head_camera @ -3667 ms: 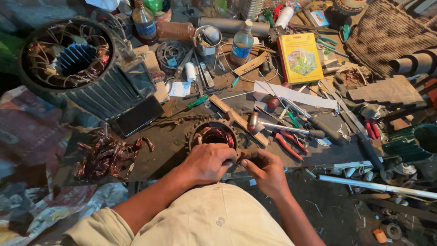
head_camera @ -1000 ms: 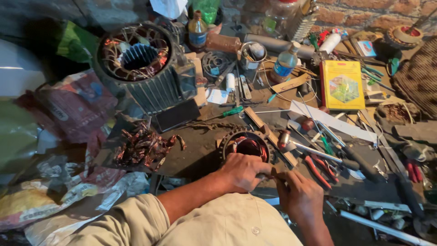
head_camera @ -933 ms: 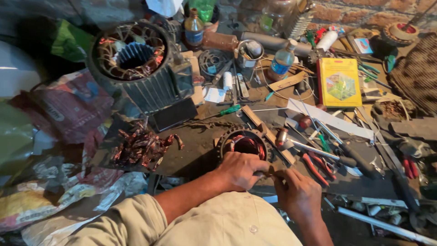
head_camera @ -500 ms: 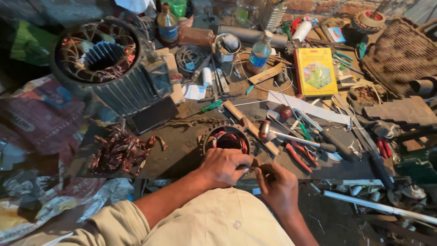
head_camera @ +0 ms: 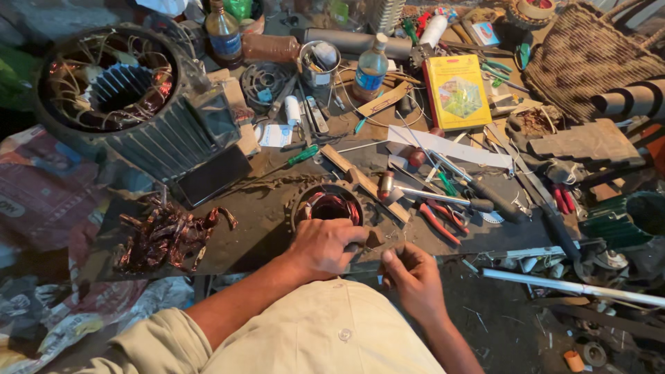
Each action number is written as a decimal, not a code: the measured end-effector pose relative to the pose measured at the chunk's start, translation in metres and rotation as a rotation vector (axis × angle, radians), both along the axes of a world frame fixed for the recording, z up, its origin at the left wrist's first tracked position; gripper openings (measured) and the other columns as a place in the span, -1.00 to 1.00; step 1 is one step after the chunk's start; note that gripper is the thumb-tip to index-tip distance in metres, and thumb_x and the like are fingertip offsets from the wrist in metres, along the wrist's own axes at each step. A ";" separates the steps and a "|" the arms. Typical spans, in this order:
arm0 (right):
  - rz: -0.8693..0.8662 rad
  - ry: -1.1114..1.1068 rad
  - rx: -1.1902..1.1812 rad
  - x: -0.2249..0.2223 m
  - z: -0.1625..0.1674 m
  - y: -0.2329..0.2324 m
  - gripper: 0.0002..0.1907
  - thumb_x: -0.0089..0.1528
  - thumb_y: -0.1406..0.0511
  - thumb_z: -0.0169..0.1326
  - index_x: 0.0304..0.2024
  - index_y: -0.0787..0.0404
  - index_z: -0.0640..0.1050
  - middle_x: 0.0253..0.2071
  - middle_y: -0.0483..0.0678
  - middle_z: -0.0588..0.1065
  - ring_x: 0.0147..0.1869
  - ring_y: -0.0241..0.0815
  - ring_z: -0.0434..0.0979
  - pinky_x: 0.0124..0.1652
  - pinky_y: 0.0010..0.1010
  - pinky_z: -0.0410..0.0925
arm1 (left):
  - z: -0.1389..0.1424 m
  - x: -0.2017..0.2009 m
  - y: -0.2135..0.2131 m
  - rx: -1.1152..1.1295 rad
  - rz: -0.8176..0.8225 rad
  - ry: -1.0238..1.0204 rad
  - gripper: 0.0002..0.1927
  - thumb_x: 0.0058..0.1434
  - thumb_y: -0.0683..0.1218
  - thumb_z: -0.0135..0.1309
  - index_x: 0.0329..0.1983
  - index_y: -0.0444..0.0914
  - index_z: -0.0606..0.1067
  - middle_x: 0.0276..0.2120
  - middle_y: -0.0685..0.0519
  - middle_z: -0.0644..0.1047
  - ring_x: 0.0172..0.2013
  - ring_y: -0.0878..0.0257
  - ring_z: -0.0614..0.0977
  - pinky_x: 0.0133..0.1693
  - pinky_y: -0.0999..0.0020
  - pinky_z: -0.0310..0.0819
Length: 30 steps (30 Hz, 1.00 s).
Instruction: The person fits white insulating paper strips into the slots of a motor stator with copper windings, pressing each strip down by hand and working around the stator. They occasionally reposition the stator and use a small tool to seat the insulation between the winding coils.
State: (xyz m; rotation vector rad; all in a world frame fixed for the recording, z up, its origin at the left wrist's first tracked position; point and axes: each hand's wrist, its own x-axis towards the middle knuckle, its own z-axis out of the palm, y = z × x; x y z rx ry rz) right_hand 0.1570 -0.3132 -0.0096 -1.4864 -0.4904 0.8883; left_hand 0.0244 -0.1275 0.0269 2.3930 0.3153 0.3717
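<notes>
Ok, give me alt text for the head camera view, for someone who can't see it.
Seen from above, a person's left hand rests on a small round stator with copper windings while the right hand pinches something small beside it. The workbench is crowded with pliers, screwdrivers, bottles, a yellow box and a large finned motor housing.

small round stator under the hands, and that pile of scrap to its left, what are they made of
The small round stator looks like dull grey steel, with reddish, glossy windings inside that suggest enamelled copper wire. The left hand rests on its near rim; the right hand is beside it. The scrap pile shows the same shiny red-brown colour in bent strands, so probably stripped copper winding.
</notes>
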 end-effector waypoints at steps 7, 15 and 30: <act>-0.018 -0.217 -0.033 0.000 -0.001 -0.001 -0.91 0.21 0.41 0.21 -0.27 0.33 0.60 -0.49 -0.15 0.52 -0.48 -0.44 0.42 -0.47 -0.54 0.34 | -0.003 -0.001 0.001 -0.025 0.002 -0.013 -0.84 0.06 -0.06 0.19 -0.26 0.00 0.61 -0.36 0.12 0.62 -0.31 -0.02 0.67 -0.34 0.02 0.51; 0.008 -0.335 -0.083 -0.006 0.004 0.000 -0.86 0.16 0.47 0.19 -0.21 0.30 0.62 -0.46 -0.18 0.53 -0.45 -0.49 0.39 -0.46 -0.59 0.26 | 0.001 -0.001 0.000 -0.034 -0.001 -0.011 -0.87 0.09 -0.02 0.20 -0.27 -0.03 0.60 -0.36 0.11 0.61 -0.30 -0.02 0.67 -0.33 0.02 0.51; -0.026 -0.350 -0.082 -0.019 0.018 -0.005 -0.75 0.20 0.44 0.19 -0.06 0.31 0.69 -0.45 -0.16 0.59 -0.42 -0.50 0.42 -0.43 -0.61 0.31 | 0.001 0.005 -0.004 -0.017 0.080 0.019 -0.85 0.12 0.03 0.17 -0.28 -0.07 0.58 -0.40 0.07 0.61 -0.35 -0.05 0.66 -0.38 -0.05 0.48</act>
